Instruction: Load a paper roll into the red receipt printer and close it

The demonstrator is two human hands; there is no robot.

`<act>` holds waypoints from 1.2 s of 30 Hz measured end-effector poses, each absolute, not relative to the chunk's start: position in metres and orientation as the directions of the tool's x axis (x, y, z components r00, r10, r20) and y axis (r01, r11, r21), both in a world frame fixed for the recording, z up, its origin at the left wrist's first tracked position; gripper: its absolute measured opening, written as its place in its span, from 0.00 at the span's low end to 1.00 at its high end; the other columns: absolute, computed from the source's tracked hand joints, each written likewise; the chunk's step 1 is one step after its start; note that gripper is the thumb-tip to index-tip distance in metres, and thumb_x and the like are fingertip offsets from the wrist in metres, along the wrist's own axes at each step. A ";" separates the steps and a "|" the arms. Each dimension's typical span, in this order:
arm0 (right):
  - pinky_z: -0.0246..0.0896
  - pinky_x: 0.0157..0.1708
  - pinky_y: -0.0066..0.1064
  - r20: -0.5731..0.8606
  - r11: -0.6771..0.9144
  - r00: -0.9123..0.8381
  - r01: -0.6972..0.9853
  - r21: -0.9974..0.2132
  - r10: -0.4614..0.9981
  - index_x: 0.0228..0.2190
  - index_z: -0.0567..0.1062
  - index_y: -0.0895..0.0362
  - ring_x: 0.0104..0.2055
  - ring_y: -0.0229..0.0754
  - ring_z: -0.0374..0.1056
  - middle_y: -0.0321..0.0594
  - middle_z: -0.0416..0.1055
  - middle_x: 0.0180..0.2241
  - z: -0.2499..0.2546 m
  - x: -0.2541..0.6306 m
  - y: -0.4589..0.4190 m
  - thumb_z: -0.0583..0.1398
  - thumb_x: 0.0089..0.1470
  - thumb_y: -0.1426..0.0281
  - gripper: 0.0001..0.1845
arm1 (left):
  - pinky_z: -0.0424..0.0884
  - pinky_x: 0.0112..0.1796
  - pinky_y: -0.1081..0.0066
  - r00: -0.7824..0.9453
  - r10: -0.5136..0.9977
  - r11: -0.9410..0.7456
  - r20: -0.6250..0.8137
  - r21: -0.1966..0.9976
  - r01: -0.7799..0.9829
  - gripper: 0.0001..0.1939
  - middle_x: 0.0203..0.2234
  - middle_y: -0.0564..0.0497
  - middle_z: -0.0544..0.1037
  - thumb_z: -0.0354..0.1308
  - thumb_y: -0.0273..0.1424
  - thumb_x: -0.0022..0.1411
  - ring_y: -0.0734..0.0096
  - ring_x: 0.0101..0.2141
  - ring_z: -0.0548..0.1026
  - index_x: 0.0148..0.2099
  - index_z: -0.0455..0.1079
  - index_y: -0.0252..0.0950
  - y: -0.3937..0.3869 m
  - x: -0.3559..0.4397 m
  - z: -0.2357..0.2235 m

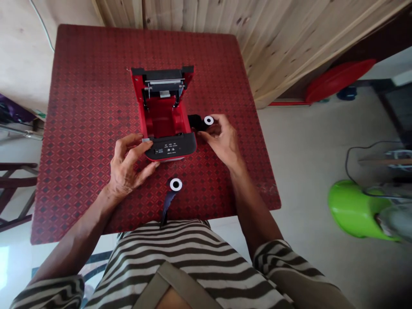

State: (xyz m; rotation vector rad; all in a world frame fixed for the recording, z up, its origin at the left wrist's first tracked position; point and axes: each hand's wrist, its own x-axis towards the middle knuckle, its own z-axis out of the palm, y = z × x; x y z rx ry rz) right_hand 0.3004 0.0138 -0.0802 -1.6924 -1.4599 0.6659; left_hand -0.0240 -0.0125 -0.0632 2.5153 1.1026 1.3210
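Note:
A red and black label printer (167, 148) stands on the table with its lid raised and its red inner bay showing. My left hand (127, 165) grips the printer's front left corner, fingers on the top edge and thumb low against the front. Beside the printer's right wall, my right hand (222, 137) has its fingers around a black roll (199, 123) with a white ring-shaped end. Part of that roll is hidden by the printer and my fingers. Nearer my body lies another white-ended roll (176, 184), from which a dark strip (166, 204) trails to the table's edge.
The table (96, 86) has a red patterned cover and meets a wooden plank wall (199, 17). Dark wooden chair rails (16, 182) show at the left. A green bucket (350, 210) and a cable are at the floor's right side.

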 end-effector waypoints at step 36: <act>0.68 0.58 0.46 -0.011 0.568 -0.580 0.802 -0.182 0.815 0.42 0.80 0.59 0.51 0.53 0.73 0.49 0.79 0.41 0.032 0.200 0.052 0.54 0.66 0.85 0.17 | 0.85 0.54 0.59 0.361 0.687 -0.704 0.630 0.454 0.547 0.30 0.59 0.40 0.72 0.68 0.41 0.70 0.58 0.57 0.79 0.69 0.66 0.45 -0.021 -0.022 -0.066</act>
